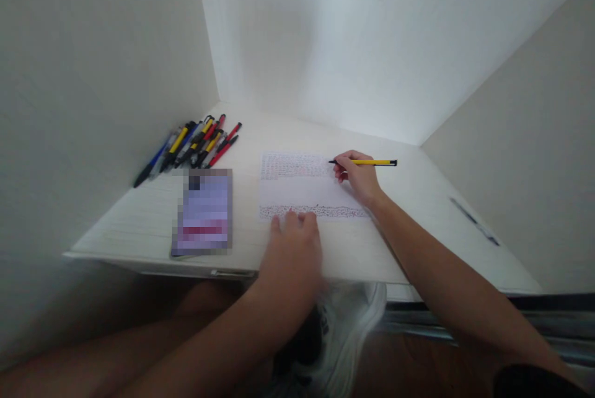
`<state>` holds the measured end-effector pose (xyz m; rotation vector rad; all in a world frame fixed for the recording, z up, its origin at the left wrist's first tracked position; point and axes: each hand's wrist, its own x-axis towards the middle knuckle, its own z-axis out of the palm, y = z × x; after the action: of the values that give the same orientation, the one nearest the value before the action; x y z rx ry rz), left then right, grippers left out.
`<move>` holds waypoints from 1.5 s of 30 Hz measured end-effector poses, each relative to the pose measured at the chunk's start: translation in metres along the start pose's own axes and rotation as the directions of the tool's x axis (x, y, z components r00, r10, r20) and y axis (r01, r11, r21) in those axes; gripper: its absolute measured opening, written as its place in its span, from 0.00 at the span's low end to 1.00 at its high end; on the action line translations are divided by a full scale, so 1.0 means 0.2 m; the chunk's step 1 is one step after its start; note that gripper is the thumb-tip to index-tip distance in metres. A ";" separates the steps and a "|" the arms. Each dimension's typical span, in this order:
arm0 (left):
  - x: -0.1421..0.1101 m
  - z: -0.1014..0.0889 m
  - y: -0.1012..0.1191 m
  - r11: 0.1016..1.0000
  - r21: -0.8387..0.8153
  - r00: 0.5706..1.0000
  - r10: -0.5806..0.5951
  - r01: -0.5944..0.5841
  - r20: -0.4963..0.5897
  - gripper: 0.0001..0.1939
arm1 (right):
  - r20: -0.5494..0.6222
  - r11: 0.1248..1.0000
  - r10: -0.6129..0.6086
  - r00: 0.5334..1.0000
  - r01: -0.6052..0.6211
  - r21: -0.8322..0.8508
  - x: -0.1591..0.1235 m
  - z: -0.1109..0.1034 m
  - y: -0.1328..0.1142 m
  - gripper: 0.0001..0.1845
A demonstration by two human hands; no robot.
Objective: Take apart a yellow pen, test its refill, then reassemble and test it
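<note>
A sheet of paper [302,190] lies on the white desk, with rows of small marks across its upper part and a dotted band along its lower edge. My right hand [356,175] grips a yellow and black pen [379,163], its dark tip pointing left over the upper rows at the sheet's right side. Whether the tip touches the paper I cannot tell. Fingers stretched forward, my left hand [295,237] rests on the bottom edge of the sheet and holds nothing.
Several pens [198,141] in yellow, red, blue and black lie heaped at the left by the wall. In front of them is a blurred-out purple rectangular item [204,209]. A lone pen [474,221] lies at the right. Walls enclose the desk [125,218] on three sides.
</note>
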<state>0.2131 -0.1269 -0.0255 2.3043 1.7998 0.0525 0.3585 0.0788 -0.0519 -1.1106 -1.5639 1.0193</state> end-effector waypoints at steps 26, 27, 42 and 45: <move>0.02 0.24 0.11 0.985 0.124 0.968 0.143 -0.119 -0.206 0.38 | 0.143 0.986 0.028 0.989 -0.004 -0.167 -0.46 -0.35 0.07 0.12; 0.02 0.24 0.12 0.982 0.136 0.967 0.157 -0.132 -0.201 0.37 | 0.144 0.986 0.030 0.989 -0.005 -0.169 -0.46 -0.35 0.08 0.12; -0.05 0.10 0.01 0.905 0.032 0.905 0.424 -0.424 0.013 0.43 | 0.313 0.992 -0.043 0.949 0.078 -0.100 -0.49 -0.01 -0.02 0.08; -0.11 -0.02 -0.12 0.940 -0.065 0.938 0.339 -0.335 0.071 0.45 | 0.340 0.978 -0.044 0.939 0.109 -0.176 -0.49 0.00 -0.03 0.08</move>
<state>0.1841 -0.1409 -0.0232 2.5117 1.3308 0.0576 0.3719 -0.0177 -0.0680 -1.0321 -1.9993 1.0613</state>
